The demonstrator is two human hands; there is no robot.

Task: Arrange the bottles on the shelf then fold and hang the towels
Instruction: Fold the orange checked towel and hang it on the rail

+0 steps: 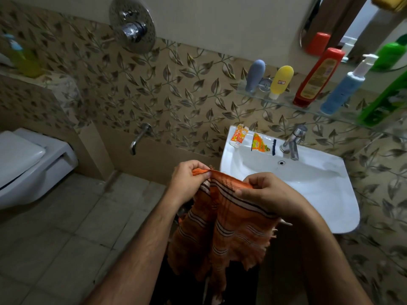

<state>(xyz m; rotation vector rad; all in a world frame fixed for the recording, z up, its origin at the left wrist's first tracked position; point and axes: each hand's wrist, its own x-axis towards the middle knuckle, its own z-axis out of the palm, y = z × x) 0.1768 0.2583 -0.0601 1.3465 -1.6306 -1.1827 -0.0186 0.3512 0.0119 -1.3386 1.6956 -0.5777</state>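
Observation:
An orange towel with dark and white stripes hangs in front of me, just left of the sink. My left hand pinches its top corner and my right hand grips the upper edge a little further right. On the glass shelf above the sink stand a grey bottle, a yellow bottle, a red bottle, a blue pump bottle and a green bottle.
The white sink with a tap holds two small tubes and a sachet on its rim. A toilet is at the left, a wall spout and shower mixer on the tiled wall. A mirror hangs above the shelf.

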